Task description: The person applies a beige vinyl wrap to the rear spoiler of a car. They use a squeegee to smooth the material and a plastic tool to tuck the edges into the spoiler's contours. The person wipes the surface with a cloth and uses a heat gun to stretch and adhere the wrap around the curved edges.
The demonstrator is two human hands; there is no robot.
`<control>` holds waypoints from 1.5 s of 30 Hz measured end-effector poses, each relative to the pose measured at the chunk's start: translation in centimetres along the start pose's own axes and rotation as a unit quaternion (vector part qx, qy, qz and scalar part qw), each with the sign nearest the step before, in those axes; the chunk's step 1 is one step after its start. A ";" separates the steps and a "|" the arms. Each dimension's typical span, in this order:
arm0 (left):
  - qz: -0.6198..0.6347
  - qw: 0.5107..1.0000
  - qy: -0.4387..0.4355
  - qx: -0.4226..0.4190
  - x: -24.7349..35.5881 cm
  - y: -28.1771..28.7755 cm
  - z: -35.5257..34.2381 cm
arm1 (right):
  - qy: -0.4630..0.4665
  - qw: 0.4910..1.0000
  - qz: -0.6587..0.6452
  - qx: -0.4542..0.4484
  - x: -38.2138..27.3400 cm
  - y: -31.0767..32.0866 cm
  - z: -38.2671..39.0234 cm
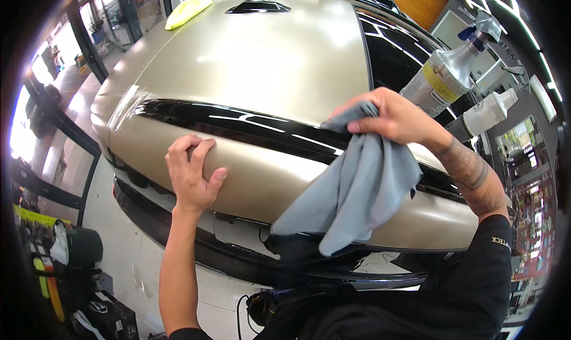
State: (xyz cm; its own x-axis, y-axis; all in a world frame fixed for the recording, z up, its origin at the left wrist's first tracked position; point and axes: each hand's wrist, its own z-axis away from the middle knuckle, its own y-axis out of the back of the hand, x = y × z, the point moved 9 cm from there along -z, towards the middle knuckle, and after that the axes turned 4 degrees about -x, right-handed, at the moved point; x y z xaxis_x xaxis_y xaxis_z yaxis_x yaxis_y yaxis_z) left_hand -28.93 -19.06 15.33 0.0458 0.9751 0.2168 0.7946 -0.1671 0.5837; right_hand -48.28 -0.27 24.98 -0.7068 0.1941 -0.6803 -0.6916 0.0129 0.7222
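Note:
My right hand [380, 117] is closed around the upper part of a grey cloth [363, 185]. The cloth hangs in loose folds over a satin gold car panel [256, 176] and the glossy black trim strip [244, 121] above it. To the left, my left hand [193, 170] rests on the gold panel just below that strip. Its fingers are bent, its thumb stands apart, and nothing shows in it. Beyond the strip spreads a broad gold panel [250, 60] with a glossy black fitting [257, 6].
A grey spray bottle [437, 81] with a yellow label and a smaller pale bottle [488, 114] are at the right. A bright yellow cloth [189, 10] lies on the far panel edge. A black bumper part [214, 263] runs low in front; gear [80, 248] stands lower left.

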 end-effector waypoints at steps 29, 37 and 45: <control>-0.034 0.996 0.081 0.018 -9.6 2.2 0.3 | -0.017 0.998 0.034 -0.047 -3.7 -2.7 -18.7; -0.025 0.996 0.087 0.020 -9.6 2.3 0.4 | 0.311 0.906 0.282 0.049 -12.3 -7.9 -19.5; -0.054 0.991 0.119 0.010 -10.4 2.3 1.0 | 0.252 0.920 0.298 -0.035 -13.9 -12.2 -34.5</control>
State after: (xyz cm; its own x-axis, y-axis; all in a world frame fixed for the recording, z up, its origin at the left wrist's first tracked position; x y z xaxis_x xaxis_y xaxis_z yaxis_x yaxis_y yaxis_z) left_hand -26.96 -29.42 13.62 -0.1818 0.9248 0.3341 0.7990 -0.0591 0.5984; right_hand -35.14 -36.98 21.30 -0.9310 -0.3328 -0.1500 -0.1539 -0.0148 0.9880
